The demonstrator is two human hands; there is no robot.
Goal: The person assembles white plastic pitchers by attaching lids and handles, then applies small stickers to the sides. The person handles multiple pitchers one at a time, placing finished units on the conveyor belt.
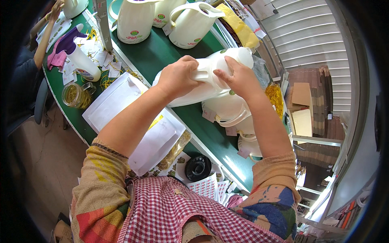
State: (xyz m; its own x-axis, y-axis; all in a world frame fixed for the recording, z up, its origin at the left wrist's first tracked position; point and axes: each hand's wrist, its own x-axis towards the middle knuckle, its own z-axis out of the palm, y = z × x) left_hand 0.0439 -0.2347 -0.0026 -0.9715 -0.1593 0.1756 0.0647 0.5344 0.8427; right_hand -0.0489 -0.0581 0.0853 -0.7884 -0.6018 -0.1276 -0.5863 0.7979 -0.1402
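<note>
A white jug (pixel 188 96) lies tilted on its side between my hands, above the green bench. My left hand (pixel 178 77) is closed around it at the handle. My right hand (pixel 239 77) grips its rounded right end, thumb and fingers pressed against the white surface. Directly beyond the grip stands another white jug (pixel 192 26) with a looped handle, a spout and a small round label. Nearer my right forearm, more white jugs (pixel 225 107) with paper tags lie partly hidden under the held one.
A white plastic tray (pixel 115 97) with papers sits left of my arms. Beyond it are a spray bottle (pixel 83 62) and a glass mug (pixel 77 96) of yellow ties. A black tape roll (pixel 198 168) lies near me. A co-worker's arm (pixel 46 38) shows at far left.
</note>
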